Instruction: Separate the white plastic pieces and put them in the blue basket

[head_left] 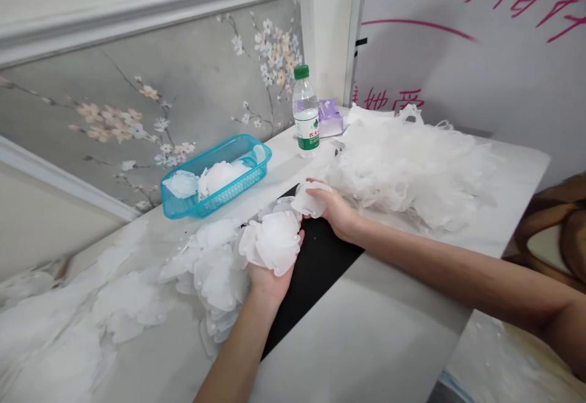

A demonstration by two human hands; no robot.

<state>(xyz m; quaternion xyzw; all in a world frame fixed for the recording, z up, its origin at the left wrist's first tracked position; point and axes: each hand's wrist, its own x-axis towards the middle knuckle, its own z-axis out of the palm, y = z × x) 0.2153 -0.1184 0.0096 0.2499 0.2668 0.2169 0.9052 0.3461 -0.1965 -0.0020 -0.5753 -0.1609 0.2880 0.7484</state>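
Left grip (276,279), loosely curled, cups fanned white pieces (277,241) over the black mat (318,259); right grip (337,212) pinches another white piece (310,200), thumb on top. Feather-light, bendy, probably slippery: take them by the rims.

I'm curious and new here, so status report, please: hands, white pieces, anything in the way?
Left hand holding white pieces. Right hand gripping more, close by. Both at black mat; no obstruction visible between them.

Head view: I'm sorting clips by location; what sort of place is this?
Probably an indoor workroom, judging by the floral wall panel, whiteboard and table piled with thin white pieces.
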